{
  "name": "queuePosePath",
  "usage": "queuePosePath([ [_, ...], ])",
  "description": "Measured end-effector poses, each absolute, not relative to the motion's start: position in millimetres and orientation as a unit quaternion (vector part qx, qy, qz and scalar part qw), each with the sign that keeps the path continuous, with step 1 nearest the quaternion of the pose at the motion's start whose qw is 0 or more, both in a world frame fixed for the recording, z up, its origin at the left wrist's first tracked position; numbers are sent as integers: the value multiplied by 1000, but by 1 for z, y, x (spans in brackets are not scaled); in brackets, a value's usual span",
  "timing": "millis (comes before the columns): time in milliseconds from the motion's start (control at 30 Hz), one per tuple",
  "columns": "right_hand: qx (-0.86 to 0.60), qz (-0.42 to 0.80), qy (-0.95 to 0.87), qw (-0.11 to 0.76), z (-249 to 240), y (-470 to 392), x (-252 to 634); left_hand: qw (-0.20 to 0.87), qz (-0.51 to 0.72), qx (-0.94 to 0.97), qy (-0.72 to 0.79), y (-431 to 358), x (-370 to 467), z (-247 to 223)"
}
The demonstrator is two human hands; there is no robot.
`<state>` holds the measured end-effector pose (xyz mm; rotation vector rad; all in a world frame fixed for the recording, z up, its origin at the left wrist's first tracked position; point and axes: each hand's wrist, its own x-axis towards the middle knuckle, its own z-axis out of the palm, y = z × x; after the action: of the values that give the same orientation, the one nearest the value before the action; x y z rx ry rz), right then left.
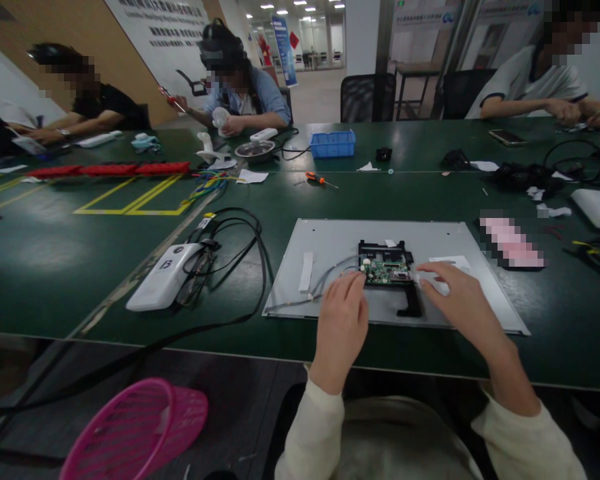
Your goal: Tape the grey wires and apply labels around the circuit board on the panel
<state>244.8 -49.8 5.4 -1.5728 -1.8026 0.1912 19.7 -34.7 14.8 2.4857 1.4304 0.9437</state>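
A green circuit board (384, 269) sits in a black plastic frame (409, 299) on a flat grey metal panel (330, 240). My left hand (343, 323) is at the board's lower left edge, fingers bent and close together; what their tips hold, if anything, is hidden. Thin grey cables (325, 279) run from the board's left side across the panel. At the board's right edge is my right hand (455, 290), thumb and forefinger apart, with nothing clear between them. A white strip (306, 272) lies on the panel's left part.
Left of the panel lie a white power bank (163, 277) and black cables (240, 267). Beyond are an orange screwdriver (320, 179), a blue basket (333, 144) and a metal bowl (255, 151). A pink-backed phone (513, 241) lies right. Below stands a pink basket (173, 413). Other people sit opposite.
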Motion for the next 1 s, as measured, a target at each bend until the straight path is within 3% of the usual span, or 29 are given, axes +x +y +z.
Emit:
queuePosePath([
  [167, -596, 125, -742, 281, -4, -31, 271, 51, 237, 867, 436, -35, 52, 7],
  [633, -668, 183, -664, 282, -1, -26, 276, -14, 164, 873, 459, -38, 56, -1],
  [800, -705, 143, -631, 290, 2, -22, 299, -9, 168, 875, 454, -38, 55, -2],
  [1000, -742, 23, -646, 178, 1, -14, 325, -17, 169, 874, 456, -39, 55, -3],
])
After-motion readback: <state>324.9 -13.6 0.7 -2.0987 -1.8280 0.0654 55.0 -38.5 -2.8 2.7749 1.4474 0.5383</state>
